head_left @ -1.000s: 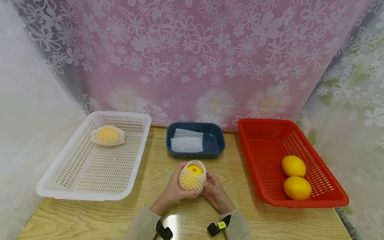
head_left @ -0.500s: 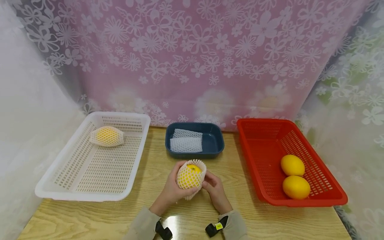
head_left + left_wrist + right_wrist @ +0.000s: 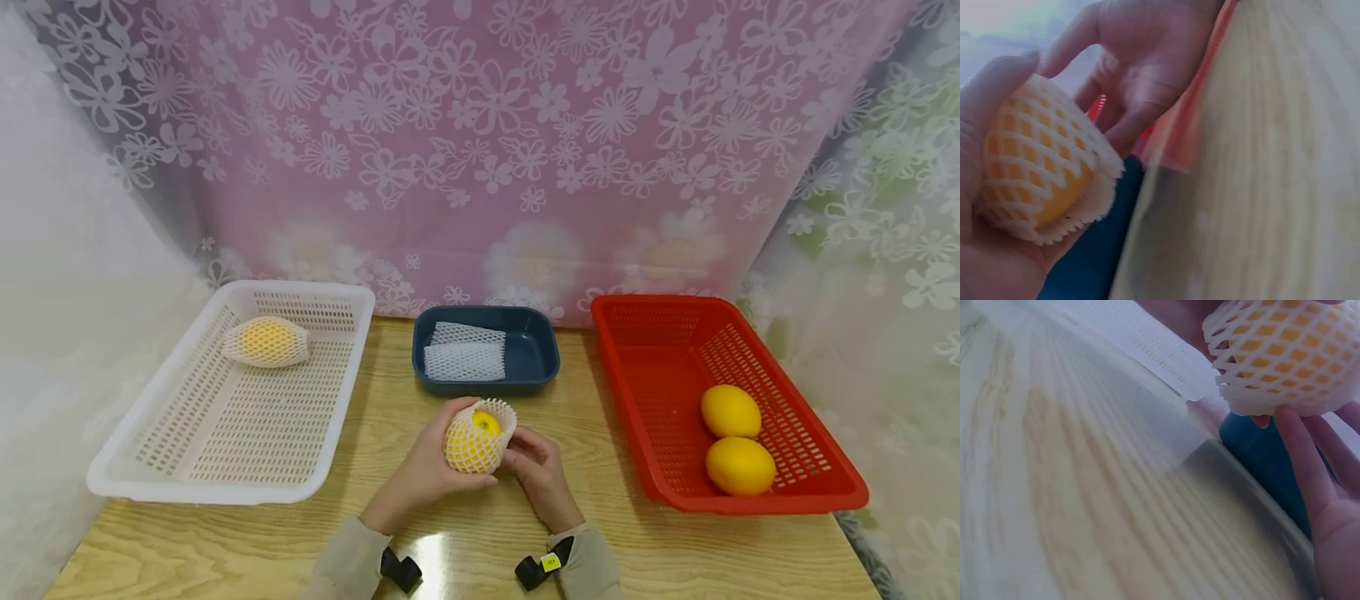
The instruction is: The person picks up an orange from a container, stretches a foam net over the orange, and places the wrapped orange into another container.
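Note:
My left hand [image 3: 438, 458] grips an oval yellow fruit [image 3: 486, 422] in a white foam net sleeve [image 3: 472, 450], above the table in front of me. The fruit's bare end shows through the sleeve's open rim in the head view. In the left wrist view my left thumb lies along the netting. My right hand [image 3: 542, 475] is at the sleeve's right side, its fingers extended and loosely bent. One right fingertip [image 3: 1286, 415] touches the netting in the right wrist view; the other fingertips are partly hidden behind the fruit.
A white basket [image 3: 341, 417] on the left holds one netted fruit [image 3: 266, 342]. Ahead, a dark blue tray [image 3: 551, 358] contains flat foam nets [image 3: 465, 361]. The red basket [image 3: 630, 433] on the right holds two bare yellow fruits [image 3: 741, 467]. A floral curtain hangs behind.
The netted fruit has shifted and turned slightly in my left hand. My left wrist has moved a little to the left. My right fingers have shifted along the sleeve's right side.

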`<state>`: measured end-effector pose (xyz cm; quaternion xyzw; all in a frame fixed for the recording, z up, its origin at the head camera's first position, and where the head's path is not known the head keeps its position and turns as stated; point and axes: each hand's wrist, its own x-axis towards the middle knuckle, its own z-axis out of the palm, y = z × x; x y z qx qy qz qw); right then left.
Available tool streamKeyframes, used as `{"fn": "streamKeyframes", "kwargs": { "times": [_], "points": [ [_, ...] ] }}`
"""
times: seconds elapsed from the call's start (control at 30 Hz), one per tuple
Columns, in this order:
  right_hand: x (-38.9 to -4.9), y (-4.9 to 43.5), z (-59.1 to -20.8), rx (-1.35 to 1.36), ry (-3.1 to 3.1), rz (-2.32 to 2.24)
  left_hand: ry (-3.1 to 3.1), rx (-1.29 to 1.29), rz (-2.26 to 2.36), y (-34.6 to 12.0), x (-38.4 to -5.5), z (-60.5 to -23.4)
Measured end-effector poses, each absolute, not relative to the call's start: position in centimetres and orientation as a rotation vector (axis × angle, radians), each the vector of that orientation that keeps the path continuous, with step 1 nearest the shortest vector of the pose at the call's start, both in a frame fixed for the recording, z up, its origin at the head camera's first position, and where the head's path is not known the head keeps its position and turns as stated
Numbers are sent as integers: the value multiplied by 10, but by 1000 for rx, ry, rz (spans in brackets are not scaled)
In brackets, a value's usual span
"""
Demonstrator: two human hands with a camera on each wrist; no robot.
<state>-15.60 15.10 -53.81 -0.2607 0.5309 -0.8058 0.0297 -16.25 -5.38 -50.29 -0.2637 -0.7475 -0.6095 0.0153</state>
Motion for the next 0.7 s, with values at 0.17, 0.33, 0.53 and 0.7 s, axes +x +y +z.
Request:
{"fn": "streamKeyframes", "kwargs": {
  "times": [0.17, 0.33, 0.53, 0.7],
  "points": [
    [-156, 151, -537, -873, 1546, -2473, -2407, -838, -1809, -56, -162, -494],
    [-156, 152, -538, -917, 1470, -2473, -2479, -902, -1501, -58, -154, -477],
    [-157, 153, -539, -805, 1582, -2444, -2557, -953, -1172, -67, -133, -441],
    [-158, 152, -541, -723, 1649, -2402, -2592, -973, -983, -87, -112, -408]
  ]
}}
